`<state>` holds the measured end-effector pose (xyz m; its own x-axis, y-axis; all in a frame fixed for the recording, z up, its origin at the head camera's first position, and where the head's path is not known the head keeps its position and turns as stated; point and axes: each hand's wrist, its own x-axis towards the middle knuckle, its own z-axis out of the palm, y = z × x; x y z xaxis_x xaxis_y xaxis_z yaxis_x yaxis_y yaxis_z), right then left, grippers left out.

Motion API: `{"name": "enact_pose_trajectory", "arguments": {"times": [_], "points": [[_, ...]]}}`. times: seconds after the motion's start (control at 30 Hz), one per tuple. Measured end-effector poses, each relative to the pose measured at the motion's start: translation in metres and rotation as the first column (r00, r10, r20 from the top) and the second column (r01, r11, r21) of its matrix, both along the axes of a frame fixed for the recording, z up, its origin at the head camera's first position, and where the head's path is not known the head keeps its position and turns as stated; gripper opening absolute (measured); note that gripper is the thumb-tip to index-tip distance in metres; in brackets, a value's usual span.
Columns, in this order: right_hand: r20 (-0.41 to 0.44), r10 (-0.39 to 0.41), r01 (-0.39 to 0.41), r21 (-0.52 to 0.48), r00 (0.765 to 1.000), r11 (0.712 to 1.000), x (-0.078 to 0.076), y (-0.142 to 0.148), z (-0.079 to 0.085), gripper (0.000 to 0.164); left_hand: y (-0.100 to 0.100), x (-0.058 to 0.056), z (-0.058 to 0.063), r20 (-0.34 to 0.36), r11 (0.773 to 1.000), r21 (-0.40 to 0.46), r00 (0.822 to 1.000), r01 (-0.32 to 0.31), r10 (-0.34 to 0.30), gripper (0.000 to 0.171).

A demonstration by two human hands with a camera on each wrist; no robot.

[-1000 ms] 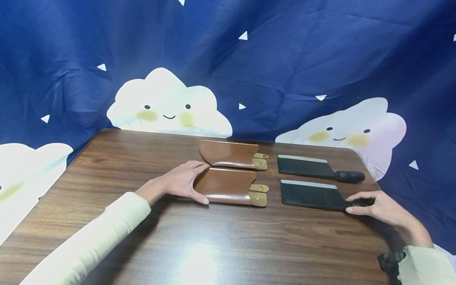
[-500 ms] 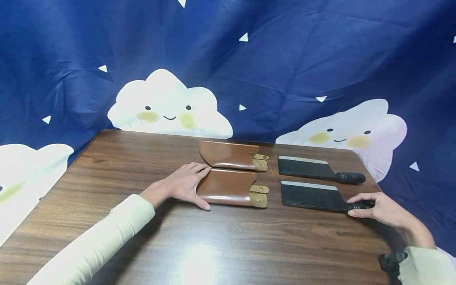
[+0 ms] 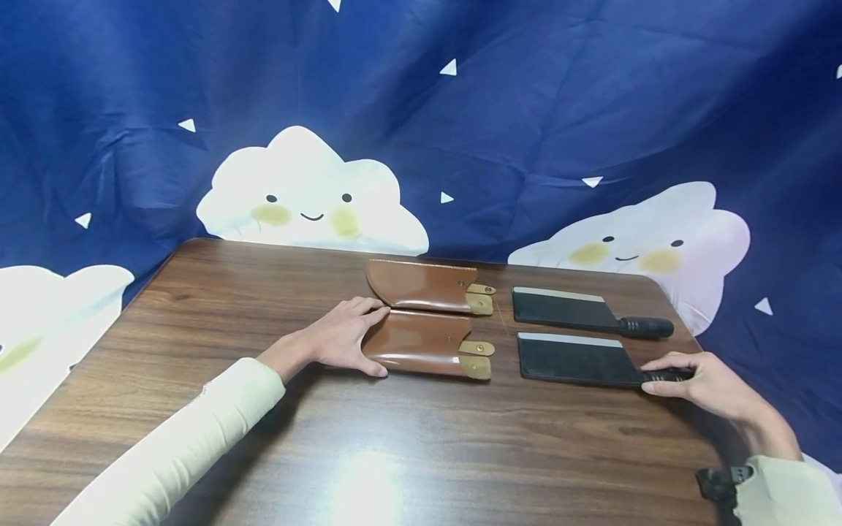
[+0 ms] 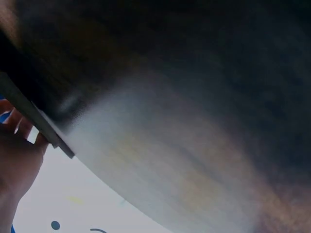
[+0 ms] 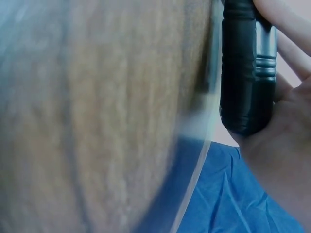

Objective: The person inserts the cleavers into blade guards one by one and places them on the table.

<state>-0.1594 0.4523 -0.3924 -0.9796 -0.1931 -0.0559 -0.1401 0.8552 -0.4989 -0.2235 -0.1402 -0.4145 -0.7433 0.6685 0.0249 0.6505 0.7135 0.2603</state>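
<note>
My left hand (image 3: 342,337) spans the left end of the near brown leather knife sheath (image 3: 417,343), thumb at its near edge and fingers at its far edge. Just beyond lies a second brown sheath (image 3: 424,285) with a curved left end. On the right, my right hand (image 3: 710,383) holds the black handle (image 5: 248,68) of the near cleaver (image 3: 575,359), thumb on one side and fingers on the other. This cleaver lies flat, its dark blade toward the sheaths. A second cleaver (image 3: 566,307) lies behind it, untouched. In the left wrist view, the sheath's edge (image 4: 36,119) shows dark beside the fingers.
Everything lies on a brown wooden table (image 3: 460,453) with rounded far corners. A blue curtain (image 3: 493,109) printed with white clouds hangs behind the far edge. The sheaths' tan strap tabs (image 3: 476,348) point toward the cleavers.
My left hand has slid slightly to the right along the near sheath's left end. My right hand has shifted slightly along the handle. Sheaths and cleavers stay in practically the same places.
</note>
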Motion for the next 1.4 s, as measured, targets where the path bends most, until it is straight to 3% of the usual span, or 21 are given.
{"name": "enact_pose_trajectory", "arguments": {"times": [1.03, 1.4], "points": [[-0.116, -0.066, 0.044, -0.179, 0.991, 0.983, 0.003, -0.017, 0.006, 0.032, -0.004, 0.0, 0.004, -0.078, 0.995, 0.1, 0.996, -0.025, 0.033, 0.117], [-0.147, -0.009, -0.027, -0.241, 0.989, 0.97, 0.001, -0.037, 0.01, 0.027, -0.008, 0.0, 0.008, -0.106, 0.994, 0.101, 0.993, -0.037, 0.048, 0.115]]}}
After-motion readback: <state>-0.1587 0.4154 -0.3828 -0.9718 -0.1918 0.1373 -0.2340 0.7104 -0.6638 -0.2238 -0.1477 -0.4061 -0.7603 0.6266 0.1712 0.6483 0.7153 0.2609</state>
